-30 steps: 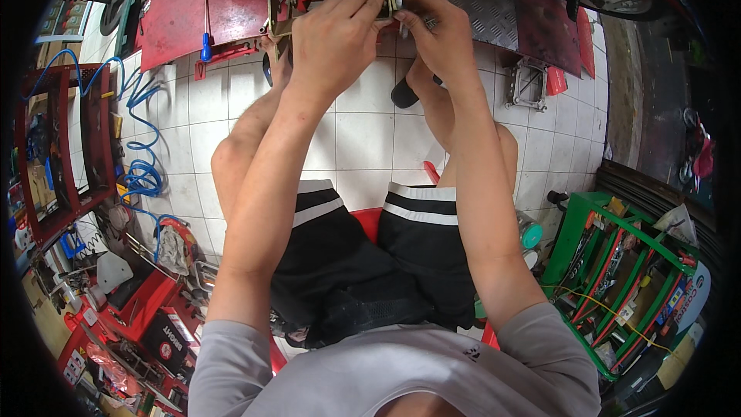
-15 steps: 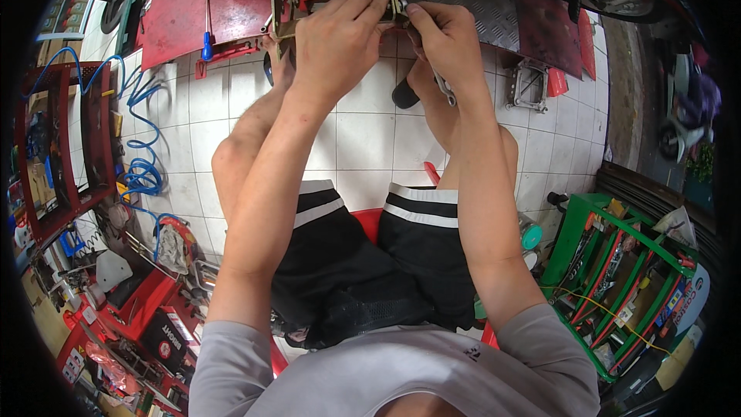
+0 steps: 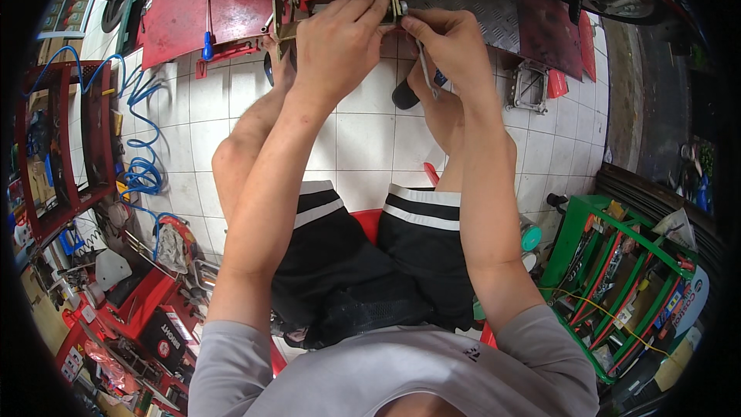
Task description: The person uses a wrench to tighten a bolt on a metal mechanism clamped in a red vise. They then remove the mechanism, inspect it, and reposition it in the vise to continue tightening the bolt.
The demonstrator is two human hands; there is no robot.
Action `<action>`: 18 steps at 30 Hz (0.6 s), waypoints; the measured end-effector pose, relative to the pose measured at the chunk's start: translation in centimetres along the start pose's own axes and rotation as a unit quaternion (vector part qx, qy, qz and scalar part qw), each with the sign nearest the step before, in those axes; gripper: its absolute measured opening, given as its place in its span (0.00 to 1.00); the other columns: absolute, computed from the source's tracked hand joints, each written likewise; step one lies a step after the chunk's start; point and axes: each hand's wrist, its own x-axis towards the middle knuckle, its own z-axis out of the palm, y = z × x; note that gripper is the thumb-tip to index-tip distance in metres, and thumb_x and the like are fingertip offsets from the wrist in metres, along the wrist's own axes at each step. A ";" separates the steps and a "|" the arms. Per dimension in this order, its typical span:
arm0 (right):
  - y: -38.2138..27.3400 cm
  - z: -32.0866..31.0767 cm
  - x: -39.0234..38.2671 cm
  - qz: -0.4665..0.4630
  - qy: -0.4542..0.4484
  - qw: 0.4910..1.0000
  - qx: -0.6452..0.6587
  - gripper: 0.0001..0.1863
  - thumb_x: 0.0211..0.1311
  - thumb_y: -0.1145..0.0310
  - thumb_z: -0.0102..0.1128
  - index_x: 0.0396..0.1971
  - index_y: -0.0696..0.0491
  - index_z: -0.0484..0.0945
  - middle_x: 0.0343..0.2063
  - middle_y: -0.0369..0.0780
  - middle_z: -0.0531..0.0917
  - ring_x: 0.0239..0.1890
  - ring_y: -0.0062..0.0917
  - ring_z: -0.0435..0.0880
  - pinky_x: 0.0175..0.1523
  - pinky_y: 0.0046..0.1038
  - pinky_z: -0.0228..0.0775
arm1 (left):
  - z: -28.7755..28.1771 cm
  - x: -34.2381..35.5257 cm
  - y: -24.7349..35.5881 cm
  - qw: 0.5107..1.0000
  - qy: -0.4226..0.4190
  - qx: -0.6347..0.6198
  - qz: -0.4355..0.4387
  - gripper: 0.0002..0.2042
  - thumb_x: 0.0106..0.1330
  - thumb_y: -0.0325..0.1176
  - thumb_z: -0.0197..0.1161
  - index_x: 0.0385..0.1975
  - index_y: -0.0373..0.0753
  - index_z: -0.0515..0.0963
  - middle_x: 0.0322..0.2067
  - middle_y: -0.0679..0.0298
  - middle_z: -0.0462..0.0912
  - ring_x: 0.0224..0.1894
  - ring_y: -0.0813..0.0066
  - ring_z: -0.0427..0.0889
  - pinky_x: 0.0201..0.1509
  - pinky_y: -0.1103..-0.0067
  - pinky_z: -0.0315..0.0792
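A coiled blue air hose (image 3: 139,131) lies on the white tiled floor (image 3: 363,139) at 9 o'clock, beside a dark red metal shelf rack (image 3: 58,147). A blue-handled screwdriver (image 3: 207,42) rests on the red steel platform (image 3: 224,11) at 11 o'clock. A green metal tool rack (image 3: 617,278) stands at 4 o'clock. Red tool boxes (image 3: 147,301) crowd 8 o'clock. A grey checker-plate ramp (image 3: 478,0) sits at 1 o'clock.

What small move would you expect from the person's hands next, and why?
Probably a short turn of the wrench: the right hand grips its slim shaft with the head at the metal fitting on the red frame, while the left hand steadies that fitting.
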 end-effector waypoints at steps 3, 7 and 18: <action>-0.7 0.3 -0.3 -0.053 0.029 0.995 -0.082 0.11 0.53 0.69 0.67 0.37 0.54 0.87 0.21 0.41 0.85 0.21 0.24 0.79 0.29 0.25 0.70 | 0.0 -0.1 -0.2 1.000 0.003 0.001 0.004 0.14 0.51 0.28 0.65 0.40 0.41 0.80 0.30 0.68 0.82 0.35 0.69 0.82 0.32 0.74 0.77; -0.2 0.2 -0.2 -0.130 0.051 0.981 -0.132 0.11 0.52 0.69 0.66 0.37 0.53 0.86 0.24 0.41 0.84 0.23 0.29 0.81 0.33 0.27 0.70 | 0.2 0.0 -0.3 1.000 0.011 -0.001 0.007 0.14 0.51 0.28 0.64 0.40 0.41 0.80 0.30 0.68 0.82 0.35 0.69 0.82 0.32 0.74 0.77; 0.7 0.6 -0.3 -0.057 0.017 0.997 0.043 0.12 0.57 0.74 0.63 0.41 0.60 0.84 0.28 0.39 0.85 0.30 0.21 0.84 0.37 0.23 0.74 | -0.2 0.1 0.0 1.000 -0.017 -0.008 -0.016 0.14 0.53 0.30 0.68 0.40 0.38 0.82 0.36 0.64 0.84 0.36 0.67 0.83 0.36 0.75 0.77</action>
